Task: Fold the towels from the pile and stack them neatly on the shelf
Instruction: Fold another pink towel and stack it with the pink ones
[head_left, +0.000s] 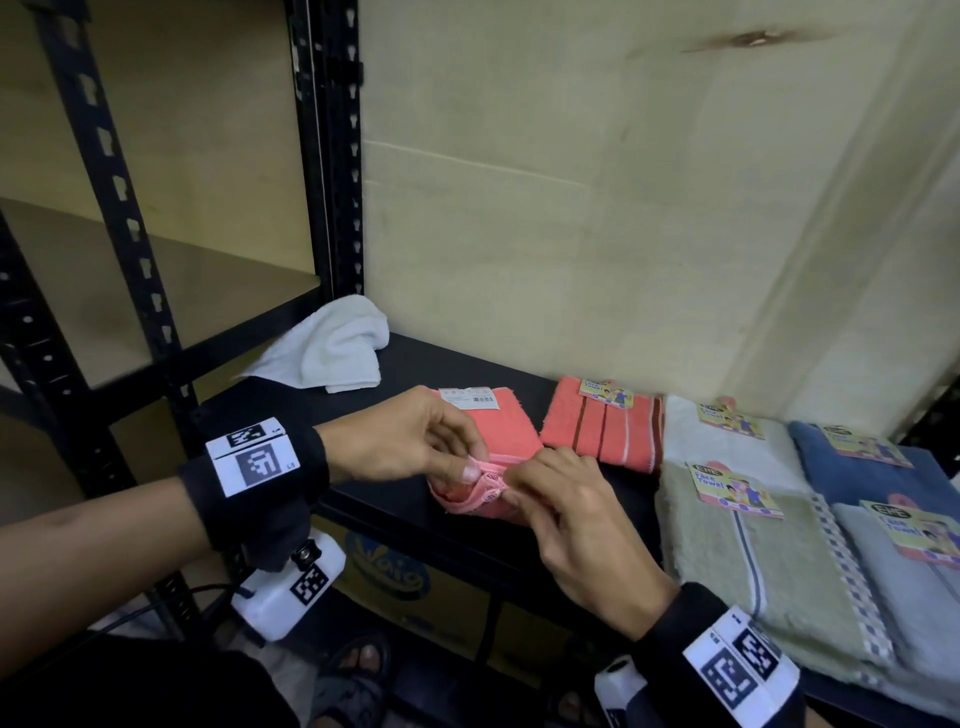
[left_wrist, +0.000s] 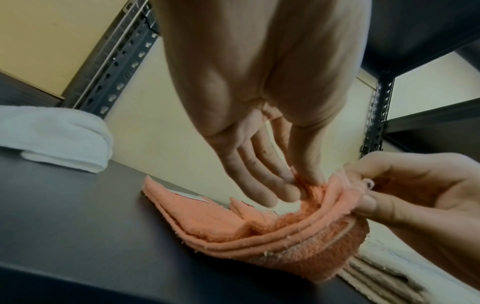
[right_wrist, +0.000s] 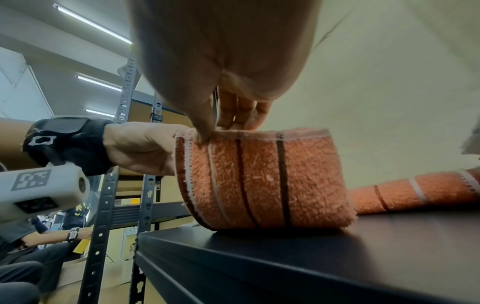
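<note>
On shelf (head_left: 395, 509), both hands pinching coral towel (head_left: 493, 441)

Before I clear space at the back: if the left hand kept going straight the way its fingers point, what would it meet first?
Probably the right hand, pinching the same coral towel edge; beyond it lies the striped coral towel. Depth is uncertain.

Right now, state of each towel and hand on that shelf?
Held coral towel: partly folded, near edge lifted off the shelf.
Left hand: pinches that edge.
Right hand: pinches the same edge.
Second coral towel: folded flat, tagged.
White towel: loosely bunched, unfolded.
Green towel: flat, tagged.
Blue towel: flat, tagged.
</note>
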